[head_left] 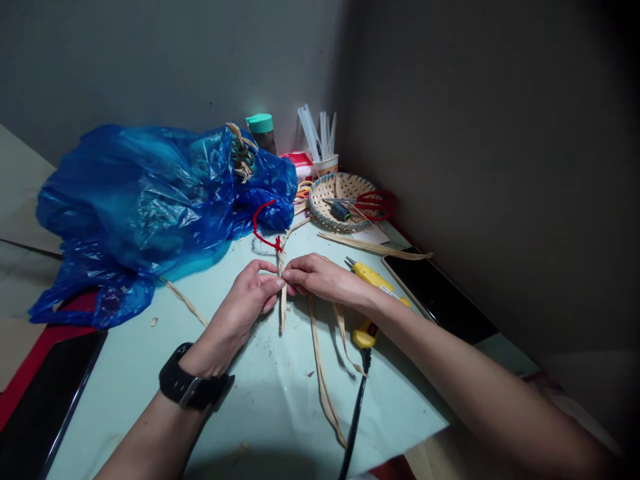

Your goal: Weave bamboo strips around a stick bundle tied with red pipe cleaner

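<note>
Mid-table, my left hand (pixel 254 291) and my right hand (pixel 320 277) meet, both closed on a braid (pixel 281 259) of pale dried plant strips. Thumbs and fingertips pinch it from either side, hiding part of it. One loose strip end (pixel 283 313) hangs toward me below the fingers. A red cord (pixel 257 223) is tied around the braid's far end and curves up to the left. From under my right hand, longer strips (pixel 320 373) trail across the table toward me.
A yellow glue gun (pixel 373 275) with a black cable lies beside my right forearm, near a dark phone (pixel 443 293). Behind are a woven basket (pixel 317 208) holding red-handled scissors (pixel 373 203), a cup of glue sticks (pixel 326 165) and a blue plastic bag (pixel 135 193). A dark-screened device (pixel 45 400) sits lower left.
</note>
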`<act>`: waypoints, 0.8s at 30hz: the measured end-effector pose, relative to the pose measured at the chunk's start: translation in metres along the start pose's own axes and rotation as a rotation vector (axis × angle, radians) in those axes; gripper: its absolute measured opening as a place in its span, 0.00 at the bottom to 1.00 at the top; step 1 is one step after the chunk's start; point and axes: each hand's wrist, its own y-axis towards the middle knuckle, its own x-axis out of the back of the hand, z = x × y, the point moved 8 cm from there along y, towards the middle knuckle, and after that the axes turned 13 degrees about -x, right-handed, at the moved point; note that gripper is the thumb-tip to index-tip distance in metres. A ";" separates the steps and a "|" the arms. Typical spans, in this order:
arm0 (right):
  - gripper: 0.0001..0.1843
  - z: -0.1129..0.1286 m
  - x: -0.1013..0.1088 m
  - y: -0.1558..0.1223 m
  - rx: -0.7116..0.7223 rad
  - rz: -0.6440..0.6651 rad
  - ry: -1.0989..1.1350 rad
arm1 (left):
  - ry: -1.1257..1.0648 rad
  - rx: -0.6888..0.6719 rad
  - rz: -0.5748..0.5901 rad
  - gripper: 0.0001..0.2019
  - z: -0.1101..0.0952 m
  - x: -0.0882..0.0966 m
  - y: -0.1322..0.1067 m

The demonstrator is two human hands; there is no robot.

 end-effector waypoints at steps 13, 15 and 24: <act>0.11 0.003 0.002 -0.006 -0.063 -0.032 -0.100 | 0.083 0.041 0.001 0.09 0.001 -0.001 0.002; 0.11 0.003 0.003 -0.006 -0.060 -0.024 -0.110 | 0.109 0.045 0.000 0.07 0.000 -0.001 0.002; 0.11 -0.008 0.001 0.002 -0.121 -0.047 -0.011 | 0.270 0.009 -0.064 0.08 0.002 0.012 0.003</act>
